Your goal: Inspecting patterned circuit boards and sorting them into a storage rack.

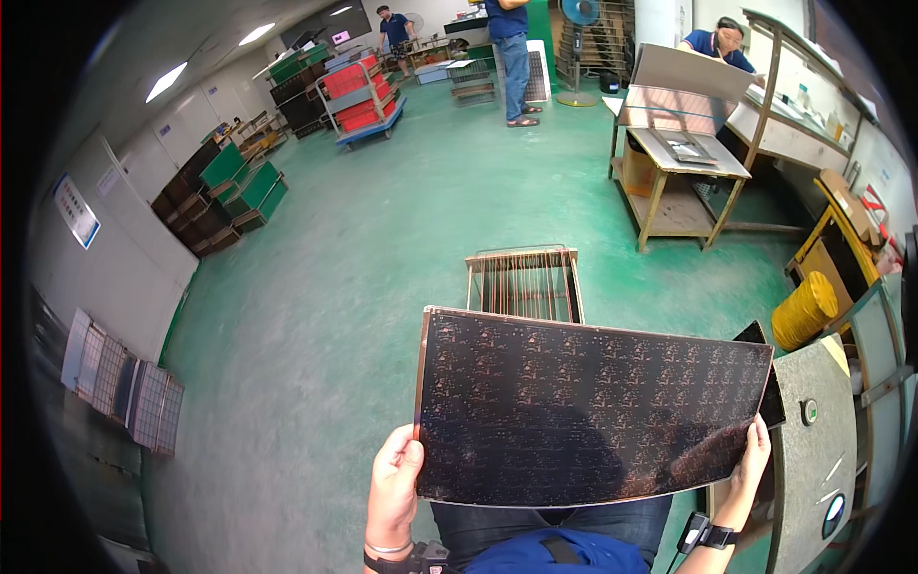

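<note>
A large dark circuit board panel [583, 411], covered in rows of small coppery patterns, is held up in front of my body. My left hand [394, 478] grips its left edge near the lower corner, thumb on the face toward me. At the opposite edge, my right hand [753, 457] closes round the lower right side, with part of its fingers behind the panel. Beyond the panel's top edge a wire rack [526, 277] with upright rods stands on the floor, its lower part hidden by the panel.
To my right is a grey worktable [818, 430] with small round items. Past it stand a yellow drum [805, 311] and a metal-framed bench [679, 158]. A cart with red crates [359, 96] is far left. A person [513, 57] stands at the back; others work farther off.
</note>
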Available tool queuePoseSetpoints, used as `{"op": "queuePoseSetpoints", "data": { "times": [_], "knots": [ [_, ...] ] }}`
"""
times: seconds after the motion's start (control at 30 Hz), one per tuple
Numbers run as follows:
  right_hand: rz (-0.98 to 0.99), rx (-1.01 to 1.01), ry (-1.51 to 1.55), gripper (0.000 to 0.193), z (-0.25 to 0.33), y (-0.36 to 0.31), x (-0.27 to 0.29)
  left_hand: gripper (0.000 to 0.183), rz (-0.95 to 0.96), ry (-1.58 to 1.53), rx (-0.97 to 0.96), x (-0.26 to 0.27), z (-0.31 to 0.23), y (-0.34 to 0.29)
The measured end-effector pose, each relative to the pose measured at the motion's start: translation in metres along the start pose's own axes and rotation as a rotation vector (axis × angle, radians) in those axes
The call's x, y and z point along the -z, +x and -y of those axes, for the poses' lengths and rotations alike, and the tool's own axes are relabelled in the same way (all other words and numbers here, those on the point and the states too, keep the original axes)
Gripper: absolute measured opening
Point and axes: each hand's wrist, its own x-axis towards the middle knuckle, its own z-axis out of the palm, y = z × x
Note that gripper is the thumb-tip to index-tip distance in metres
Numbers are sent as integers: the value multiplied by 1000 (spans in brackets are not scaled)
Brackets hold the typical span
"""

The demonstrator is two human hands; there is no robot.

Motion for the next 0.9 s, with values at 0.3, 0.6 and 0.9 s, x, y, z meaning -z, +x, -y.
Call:
{"op": "queuePoseSetpoints", "data": {
  "times": [0.3, 0.6, 0.9],
  "knots": [
    [-35, 72, 431, 36, 16, 11, -3, 4, 3, 144, -336, 5, 16, 13],
    [104, 38, 501, 37, -11, -6, 31, 18, 6, -171, -45, 6, 30, 7],
    [339, -2, 662, 39, -25, -8, 42, 43, 160, -486, 317, -22, 21, 5]
  ]
}}
